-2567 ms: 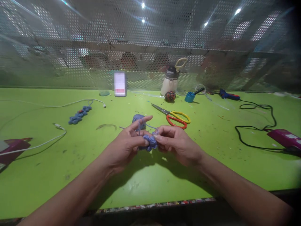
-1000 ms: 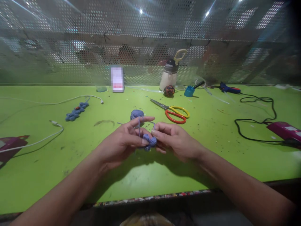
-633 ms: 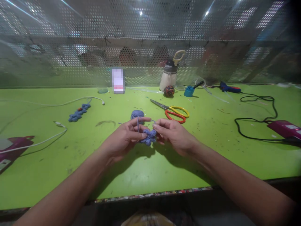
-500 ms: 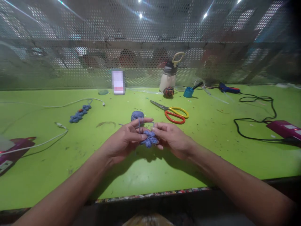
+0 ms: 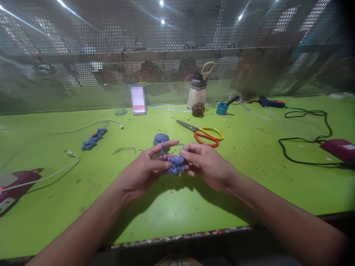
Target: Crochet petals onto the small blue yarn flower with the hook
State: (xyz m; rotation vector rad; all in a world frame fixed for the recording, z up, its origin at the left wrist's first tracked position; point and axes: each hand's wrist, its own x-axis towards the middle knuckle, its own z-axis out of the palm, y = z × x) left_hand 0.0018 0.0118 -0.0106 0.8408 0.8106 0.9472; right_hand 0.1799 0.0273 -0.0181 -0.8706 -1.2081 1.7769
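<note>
A small crocheted flower (image 5: pixel 176 165) in blue-violet yarn is held above the table between my two hands. My left hand (image 5: pixel 145 164) pinches its left side with the thumb, and a strand of yarn wraps round the raised index finger. At the flower's upper right edge, the fingertips of my right hand (image 5: pixel 206 162) are pressed together on the yarn. Whether they also hold a hook is hidden. Just beyond the left fingers lies a ball of matching yarn (image 5: pixel 161 139). Scissors (image 5: pixel 206 135) with red and yellow handles rest past my right hand.
A crocheted flower strip (image 5: pixel 94 139) and white cables lie at left, near a purple power strip (image 5: pixel 20 184). Along the back stand a phone (image 5: pixel 138 99), a bottle (image 5: pixel 196 96), a multicoloured yarn ball (image 5: pixel 198 109), a blue pot (image 5: pixel 222 109) and a glue gun (image 5: pixel 271 102).
Both hands keep their hold on the flower, which has turned slightly. The yarn strand on my left index finger has shifted a little. The whole view has tilted slightly.
</note>
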